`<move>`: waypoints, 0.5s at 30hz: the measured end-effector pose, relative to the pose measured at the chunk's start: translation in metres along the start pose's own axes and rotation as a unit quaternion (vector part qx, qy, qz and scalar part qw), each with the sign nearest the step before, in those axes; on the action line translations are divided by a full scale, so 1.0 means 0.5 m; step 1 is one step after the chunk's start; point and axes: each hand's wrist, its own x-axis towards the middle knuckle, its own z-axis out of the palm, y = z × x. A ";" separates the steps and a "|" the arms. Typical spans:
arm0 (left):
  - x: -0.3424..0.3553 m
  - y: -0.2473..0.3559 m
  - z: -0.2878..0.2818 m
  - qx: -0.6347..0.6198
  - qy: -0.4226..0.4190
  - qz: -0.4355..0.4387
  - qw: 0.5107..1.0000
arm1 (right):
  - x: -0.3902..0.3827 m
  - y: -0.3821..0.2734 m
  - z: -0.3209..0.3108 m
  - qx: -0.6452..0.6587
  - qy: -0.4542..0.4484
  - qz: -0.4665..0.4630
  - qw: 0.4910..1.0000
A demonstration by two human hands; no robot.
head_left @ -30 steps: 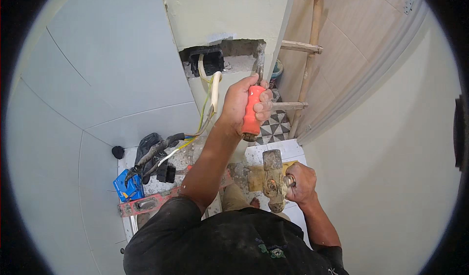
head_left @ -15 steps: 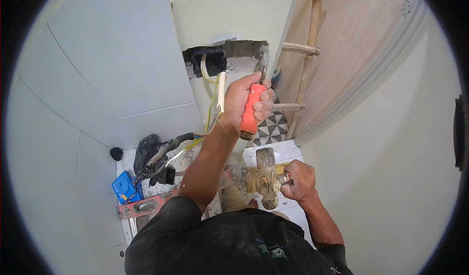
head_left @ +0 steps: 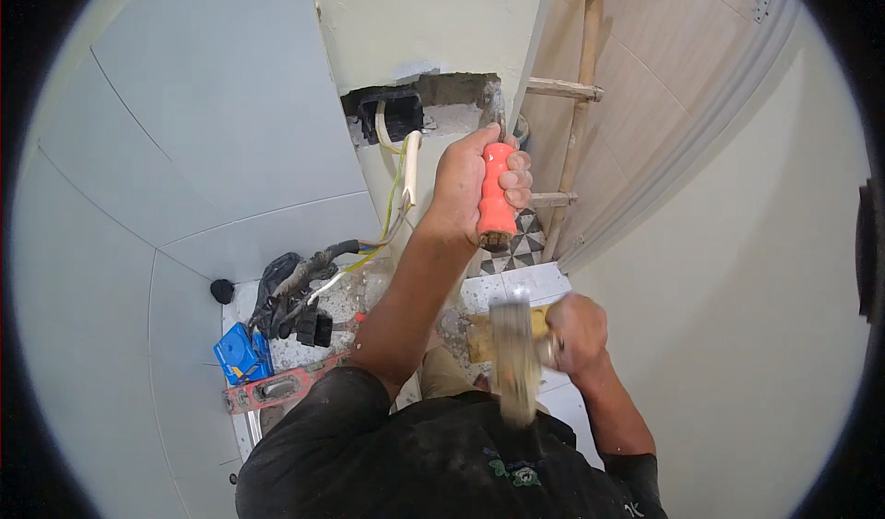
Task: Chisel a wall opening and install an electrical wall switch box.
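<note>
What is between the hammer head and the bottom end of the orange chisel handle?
Nothing: in the head view only floor tile shows between hammer and chisel handle.

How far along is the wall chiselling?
Done: a rough recess is cut in the wall, with a black box seated in it and cables hanging out. In hand: left hand holds the orange-handled chisel at the recess's right edge; right hand holds a hammer, blurred mid-swing. Left: the edges are ragged, the cables loose, rubble on the floor.
</note>
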 end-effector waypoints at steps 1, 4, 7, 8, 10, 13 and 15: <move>-0.002 -0.003 0.005 0.000 0.000 -0.001 1.000 | 0.002 -0.002 0.001 0.000 0.000 0.001 1.000; -0.008 -0.003 0.023 0.027 0.018 0.023 0.999 | 0.025 -0.015 -0.002 0.026 -0.024 0.117 0.992; -0.007 -0.003 0.020 0.044 0.041 0.037 0.998 | 0.023 -0.024 -0.015 0.056 0.016 0.038 0.998; -0.003 0.001 0.017 0.028 0.034 0.030 0.999 | 0.027 -0.020 -0.012 0.057 0.017 0.036 0.998; -0.001 0.006 0.009 0.012 0.030 0.022 0.999 | 0.032 -0.015 -0.005 0.026 -0.063 0.155 0.985; -0.002 0.020 -0.004 -0.001 -0.002 -0.013 1.000 | 0.029 -0.033 -0.005 0.023 -0.057 0.128 0.990; -0.004 0.029 -0.009 -0.015 -0.025 -0.041 0.999 | 0.039 -0.043 -0.007 0.041 -0.020 0.058 0.997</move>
